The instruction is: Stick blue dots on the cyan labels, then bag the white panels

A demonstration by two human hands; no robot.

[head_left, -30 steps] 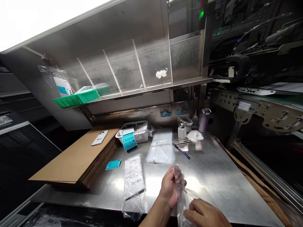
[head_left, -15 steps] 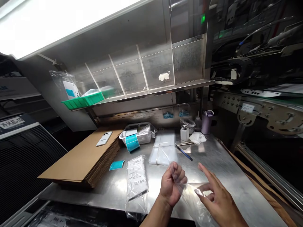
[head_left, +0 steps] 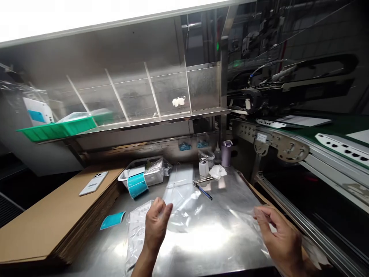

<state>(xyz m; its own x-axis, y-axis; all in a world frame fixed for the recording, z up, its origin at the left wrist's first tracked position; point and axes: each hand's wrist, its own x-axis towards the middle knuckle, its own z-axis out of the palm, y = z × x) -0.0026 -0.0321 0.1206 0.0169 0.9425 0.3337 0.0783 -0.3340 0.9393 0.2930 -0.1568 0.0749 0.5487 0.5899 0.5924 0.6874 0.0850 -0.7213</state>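
Note:
A clear plastic bag (head_left: pixel 213 219) is stretched flat between my two hands above the steel table (head_left: pixel 230 184). My left hand (head_left: pixel 156 225) pinches its left edge with closed fingers. My right hand (head_left: pixel 281 238) grips its right edge near the table's right side. Under my left hand lies another clear bag (head_left: pixel 137 227) holding a white part. Behind the stretched bag lies a tied bundle of clear bags (head_left: pixel 180 182).
A stack of flat cardboard (head_left: pixel 52 219) with a white phone (head_left: pixel 93 183) on it fills the left. A white tray (head_left: pixel 144 175) with a teal label roll, a small bottle (head_left: pixel 203 167), a pen (head_left: pixel 204 191), a cloth and a purple cup (head_left: pixel 226 153) stand behind. A conveyor (head_left: pixel 317 142) runs along the right.
My hands have moved apart and pulled the bag out wide between them. My right hand went from open fingers to gripping the bag's right edge. The view has turned to the right.

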